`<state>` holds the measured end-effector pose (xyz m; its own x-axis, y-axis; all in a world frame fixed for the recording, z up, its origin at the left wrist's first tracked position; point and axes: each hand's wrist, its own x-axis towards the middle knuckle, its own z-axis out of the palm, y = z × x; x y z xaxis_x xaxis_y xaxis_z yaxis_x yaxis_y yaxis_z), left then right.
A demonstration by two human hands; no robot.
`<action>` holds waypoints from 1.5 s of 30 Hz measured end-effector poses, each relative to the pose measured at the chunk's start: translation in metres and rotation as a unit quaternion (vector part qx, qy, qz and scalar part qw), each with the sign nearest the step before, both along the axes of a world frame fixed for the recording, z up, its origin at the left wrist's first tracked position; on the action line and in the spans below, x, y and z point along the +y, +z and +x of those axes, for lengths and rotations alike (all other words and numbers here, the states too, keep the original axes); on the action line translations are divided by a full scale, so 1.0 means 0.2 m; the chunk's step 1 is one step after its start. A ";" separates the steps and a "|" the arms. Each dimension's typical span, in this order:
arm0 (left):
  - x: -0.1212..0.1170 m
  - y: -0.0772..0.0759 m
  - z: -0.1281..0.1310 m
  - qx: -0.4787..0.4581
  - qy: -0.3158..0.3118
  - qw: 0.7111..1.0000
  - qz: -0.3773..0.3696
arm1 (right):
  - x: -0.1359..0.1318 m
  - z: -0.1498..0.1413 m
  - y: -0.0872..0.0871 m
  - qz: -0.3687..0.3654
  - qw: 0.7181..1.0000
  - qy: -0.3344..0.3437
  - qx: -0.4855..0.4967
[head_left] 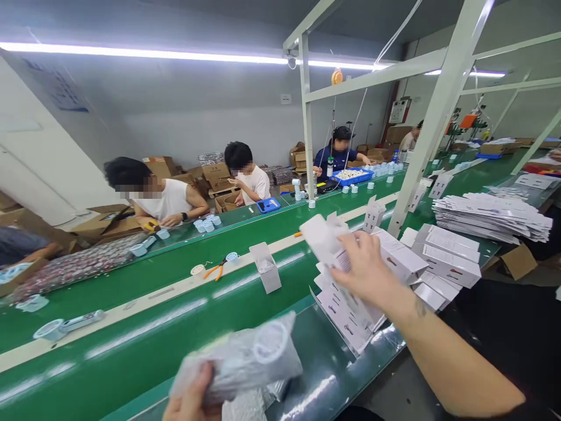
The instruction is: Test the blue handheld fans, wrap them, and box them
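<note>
Beside a green conveyor (153, 339), my left hand (193, 389) grips a bagged item (239, 356), probably light but slippery, best held mid-body; my right hand (366, 266) grasps a white carton (318, 237).

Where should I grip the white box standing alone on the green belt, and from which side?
Probably pinch the white box lightly by opposite side walls, below its open top, coming from the near side. It stands upright, and the raised flap looks likely to bend if grabbed. The orange-handled pliers lie to its left, so the near side seems easier.
</note>
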<state>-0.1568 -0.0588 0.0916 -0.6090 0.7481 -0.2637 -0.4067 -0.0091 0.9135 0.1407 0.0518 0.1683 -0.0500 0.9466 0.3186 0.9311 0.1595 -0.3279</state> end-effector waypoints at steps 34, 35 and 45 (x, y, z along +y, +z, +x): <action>0.21 -0.07 0.67 0.781 -0.350 0.487 -0.173 | -0.28 -0.38 -1.38 0.021 0.954 0.178 0.240; 0.20 -0.11 0.68 0.785 -0.353 0.482 -0.165 | -0.28 -0.38 -1.39 0.033 0.952 0.187 0.241; 0.19 -0.32 0.70 0.717 -0.379 0.565 -0.148 | -0.24 -0.34 -1.39 0.006 0.938 0.235 0.255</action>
<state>-0.0160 -0.0216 0.0282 0.1108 0.9899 -0.0882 0.9706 -0.0887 0.2238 0.0733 0.0042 -0.1101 -0.2993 0.8544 0.4246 0.4793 0.5195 -0.7074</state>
